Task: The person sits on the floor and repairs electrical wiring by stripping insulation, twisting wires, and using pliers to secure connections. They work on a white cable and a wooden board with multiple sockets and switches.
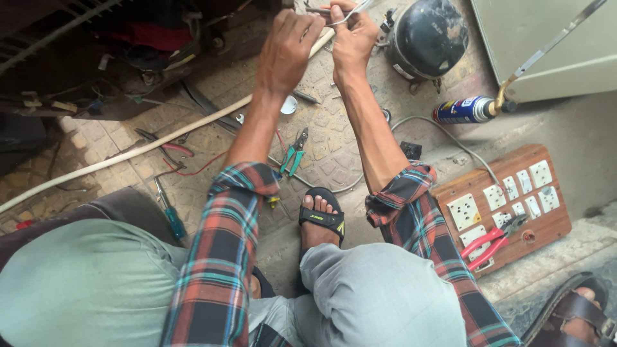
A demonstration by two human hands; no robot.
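Observation:
Both my arms reach forward to the top of the view. My left hand (286, 48) is closed around a long white tube (135, 149) that runs diagonally down to the left across the paved floor. My right hand (352, 35) pinches a thin white wire and a small metal piece (318, 9) right next to the left hand. What sits between the fingers is partly hidden. A black round compressor (429, 35) stands just right of my right hand.
A wooden socket board (514, 205) with red-handled pliers (491, 241) on it lies at right. A blue gas can with torch (464, 110) stands beside a pale cabinet (546, 45). Green-handled pliers (294, 154), a green screwdriver (170, 212) and red pliers (170, 148) lie on the floor. Another person's sandalled foot (578, 318) is at bottom right.

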